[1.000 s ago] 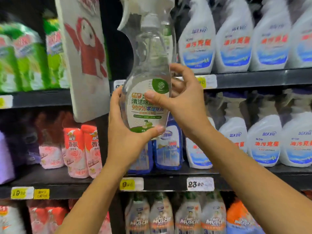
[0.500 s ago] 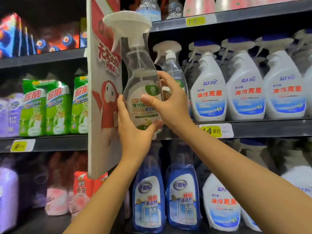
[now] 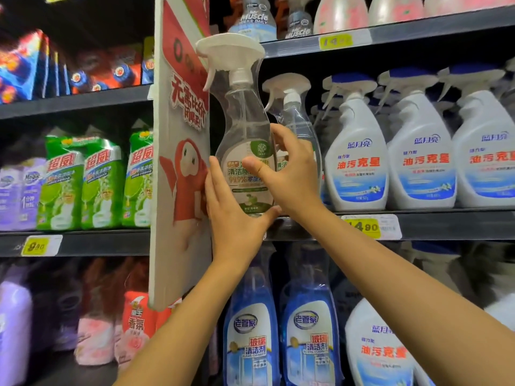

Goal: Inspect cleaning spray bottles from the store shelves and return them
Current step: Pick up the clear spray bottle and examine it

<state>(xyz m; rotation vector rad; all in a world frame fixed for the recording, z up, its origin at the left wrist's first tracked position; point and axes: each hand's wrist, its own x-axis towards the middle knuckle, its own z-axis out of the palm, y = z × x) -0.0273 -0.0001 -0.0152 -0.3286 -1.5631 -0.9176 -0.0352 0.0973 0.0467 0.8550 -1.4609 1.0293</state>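
Note:
A clear spray bottle with a white trigger head and a green-and-white label stands upright at the front of the middle shelf, its base at the shelf edge. My left hand cups the bottle's base and left side, thumb under the bottom. My right hand grips its right side, thumb across the label and fingers curled behind. A second clear spray bottle of the same kind stands just behind, to the right.
A red-and-white promotional sign juts out right beside the bottle's left. White spray bottles with blue caps fill the shelf to the right. Blue glass-cleaner bottles stand below. Green refill pouches sit left of the sign.
Both hands have carried the clear bottle up and forward to the middle shelf. My view has tilted upward, so the shelves sit lower in frame.

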